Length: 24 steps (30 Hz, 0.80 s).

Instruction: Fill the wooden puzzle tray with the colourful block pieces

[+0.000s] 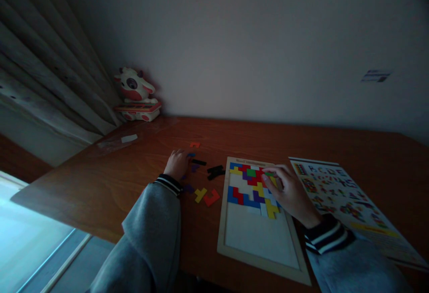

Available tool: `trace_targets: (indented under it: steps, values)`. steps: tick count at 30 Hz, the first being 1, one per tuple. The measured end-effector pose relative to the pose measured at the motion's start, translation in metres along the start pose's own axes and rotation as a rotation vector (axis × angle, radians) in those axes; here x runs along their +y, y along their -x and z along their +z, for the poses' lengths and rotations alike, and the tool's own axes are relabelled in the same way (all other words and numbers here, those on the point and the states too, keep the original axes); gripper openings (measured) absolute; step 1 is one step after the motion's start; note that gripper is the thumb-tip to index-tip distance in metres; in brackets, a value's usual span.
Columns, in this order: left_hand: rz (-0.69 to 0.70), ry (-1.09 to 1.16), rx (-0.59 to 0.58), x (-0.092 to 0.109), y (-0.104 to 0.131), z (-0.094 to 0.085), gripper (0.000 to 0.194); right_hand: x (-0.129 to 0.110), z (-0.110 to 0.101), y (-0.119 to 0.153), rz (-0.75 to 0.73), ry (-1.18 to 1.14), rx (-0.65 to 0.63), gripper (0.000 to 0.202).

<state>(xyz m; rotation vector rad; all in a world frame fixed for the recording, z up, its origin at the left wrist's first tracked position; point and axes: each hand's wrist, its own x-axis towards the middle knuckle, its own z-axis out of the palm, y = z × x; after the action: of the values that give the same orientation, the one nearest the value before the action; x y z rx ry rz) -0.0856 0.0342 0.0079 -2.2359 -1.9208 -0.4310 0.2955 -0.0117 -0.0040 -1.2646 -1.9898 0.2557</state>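
My left hand is low over the loose puzzle pieces left of the board, its back towards me. Its fingertips are mostly hidden, so I cannot tell whether they grip a piece. Beside it lie a blue piece, a black bar and purple pieces. My right hand hovers at the right side of the wooden puzzle board, thumb and forefinger apart, with nothing visible between them. Coloured block pieces fill much of the board's upper half, around a few bare gaps.
A yellow piece, a red piece, black pieces and an orange piece lie on the table. A printed pattern sheet lies to the right. A cow toy stands at the back left near the curtain.
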Motion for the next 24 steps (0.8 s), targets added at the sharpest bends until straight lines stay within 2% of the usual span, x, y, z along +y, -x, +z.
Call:
trace_targets:
  steps: [7, 12, 14, 16, 17, 18, 21, 24]
  values:
    - [-0.096, 0.032, 0.083, 0.004, 0.004, -0.006, 0.029, -0.003, -0.001, -0.001, 0.005, 0.014, 0.004, 0.022]
    - [-0.058, 0.088, 0.155, 0.017, 0.006, -0.018, 0.02, -0.003, 0.0, -0.001, 0.003, -0.001, 0.011, 0.022]
    - [0.022, 0.183, 0.258, 0.03, 0.008, -0.022, 0.019, -0.002, 0.0, -0.001, 0.001, 0.005, 0.016, 0.022]
    - [0.161, 0.376, 0.355, 0.047, 0.011, -0.025, 0.017, -0.002, 0.0, -0.001, 0.002, 0.001, 0.022, 0.022]
    - [0.229, 0.487, 0.366, 0.057, 0.013, -0.026, 0.017, -0.003, -0.001, -0.002, 0.003, -0.009, 0.023, 0.022]
    - [0.301, 0.588, 0.35, 0.068, 0.016, -0.027, 0.016, -0.005, -0.001, -0.002, 0.004, -0.028, 0.017, 0.022]
    - [0.543, 0.787, 0.181, 0.098, 0.025, -0.027, 0.018, -0.016, -0.005, -0.002, 0.033, -0.134, -0.054, 0.025]
    - [0.684, 0.784, 0.089, 0.118, 0.033, -0.027, 0.013, -0.032, -0.008, -0.001, 0.103, -0.313, -0.194, 0.03]
